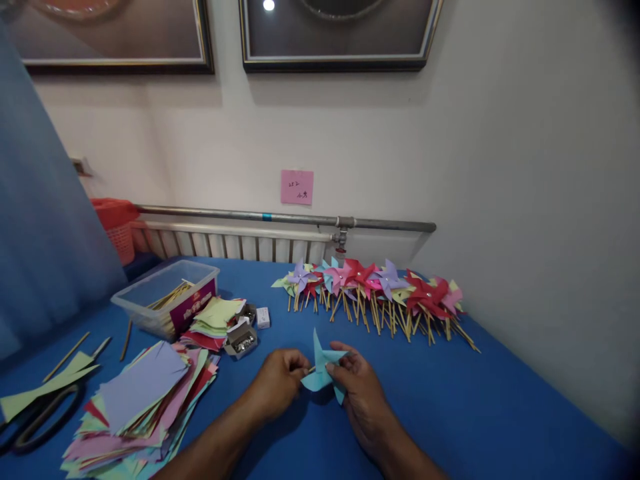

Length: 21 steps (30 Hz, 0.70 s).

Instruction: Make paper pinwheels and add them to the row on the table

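Over the front middle of the table, my right hand (361, 393) pinches a light blue paper pinwheel (320, 379), thumb on its centre and fingers behind. My left hand (283, 380) is closed just left of it, around a thin wooden stick (311, 369) of which only a short bit shows by the pinwheel's edge. Whether the stick is joined to the paper is hidden. Beyond my hands lies a row of finished-looking pinwheels on sticks (360, 275) in red, pink, purple and green. An open small box of metal pins (243, 343) sits left of my left hand.
Stacked coloured paper (145, 387) lies front left, with black-handled scissors (47, 417) beside it, partly under green paper strips. Behind are a smaller paper pile (216, 317) and a clear plastic tub (165, 277) of sticks. A wall and radiator (240, 243) bound the blue table (450, 413).
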{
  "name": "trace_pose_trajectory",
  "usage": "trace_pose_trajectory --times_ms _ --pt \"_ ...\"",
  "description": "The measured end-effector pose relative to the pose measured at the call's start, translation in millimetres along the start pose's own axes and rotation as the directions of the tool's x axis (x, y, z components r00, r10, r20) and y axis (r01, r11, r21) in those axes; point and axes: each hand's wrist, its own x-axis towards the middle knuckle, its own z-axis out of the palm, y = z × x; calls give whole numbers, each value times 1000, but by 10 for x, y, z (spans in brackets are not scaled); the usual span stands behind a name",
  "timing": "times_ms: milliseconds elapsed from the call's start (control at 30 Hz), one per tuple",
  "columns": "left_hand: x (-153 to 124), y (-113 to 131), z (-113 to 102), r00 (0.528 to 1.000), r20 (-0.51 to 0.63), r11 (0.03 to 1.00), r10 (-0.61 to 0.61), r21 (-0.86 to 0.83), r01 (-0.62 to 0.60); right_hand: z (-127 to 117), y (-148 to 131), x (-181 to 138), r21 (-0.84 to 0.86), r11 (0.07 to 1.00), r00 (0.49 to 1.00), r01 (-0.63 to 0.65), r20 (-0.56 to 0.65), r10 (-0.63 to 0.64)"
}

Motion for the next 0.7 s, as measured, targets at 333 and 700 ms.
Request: trace_pose_trajectory --times_ms 333,700 --pt "-57 113 61 998 -11 997 -62 -35 62 -11 13 1 -79 993 996 89 25 -87" --pt "-61 103 46 999 22 996 -33 -85 34 -30 80 54 -126 990 998 60 10 -59"
